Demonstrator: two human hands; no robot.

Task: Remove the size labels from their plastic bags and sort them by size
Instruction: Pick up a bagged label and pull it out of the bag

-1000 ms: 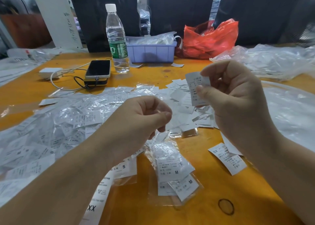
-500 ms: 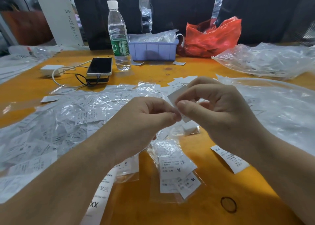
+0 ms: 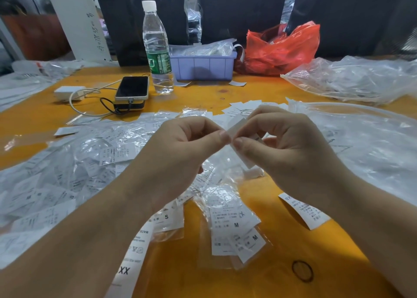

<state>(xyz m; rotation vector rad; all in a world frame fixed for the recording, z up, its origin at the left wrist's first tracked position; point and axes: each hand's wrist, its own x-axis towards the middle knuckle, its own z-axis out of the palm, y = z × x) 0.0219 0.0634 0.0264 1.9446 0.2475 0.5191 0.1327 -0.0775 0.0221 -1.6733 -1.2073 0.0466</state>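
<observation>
My left hand (image 3: pixel 180 148) and my right hand (image 3: pixel 284 146) meet above the middle of the orange table (image 3: pixel 203 275). Both pinch one white size label (image 3: pixel 237 126) between thumb and forefinger; its lower end shows under my right thumb. Below them lies a clear bag of M labels (image 3: pixel 237 227). A bag with an S label (image 3: pixel 169 218), a long XX label (image 3: pixel 133 257) and a loose XS label (image 3: pixel 304 209) lie nearby. A heap of bagged labels (image 3: pixel 67 162) covers the left side. Loose white labels (image 3: pixel 243 108) sit behind my hands.
At the back stand a water bottle (image 3: pixel 156 49), a phone (image 3: pixel 133 87) on a power bank with a cable and charger (image 3: pixel 67 92), a purple bin (image 3: pixel 203 65) and a red bag (image 3: pixel 282 47). Large clear bags (image 3: pixel 361 139) cover the right. A black rubber band (image 3: pixel 302 270) lies near.
My right hand came down and left with the white label from its raised spot. My left hand rose to meet it, and now both pinch the label together.
</observation>
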